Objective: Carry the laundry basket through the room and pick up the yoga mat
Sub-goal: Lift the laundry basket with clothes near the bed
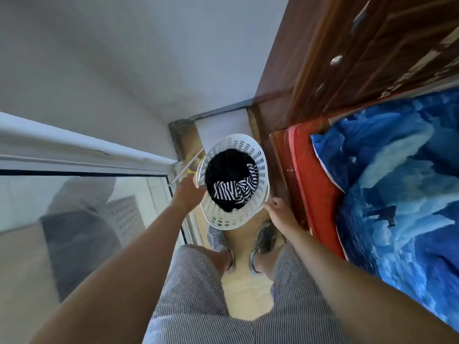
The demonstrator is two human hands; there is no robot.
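A round white perforated laundry basket (218, 220) is held low in front of my legs, above my shoes. Inside it lie dark clothes and a black-and-white striped garment (234, 191). My left hand (188, 192) grips the basket's left rim. On the right rim near the front, my right hand (278, 209) has its fingers closed on the edge. No yoga mat shows in this view.
I stand in a narrow strip of wooden floor (244, 294). A glass sliding door (82, 214) runs along the left. A bed with a red mattress (315, 194) and blue cover (402, 184) lies close on the right. A dark wooden wardrobe (347, 58) stands ahead right, a white wall (111, 58) ahead.
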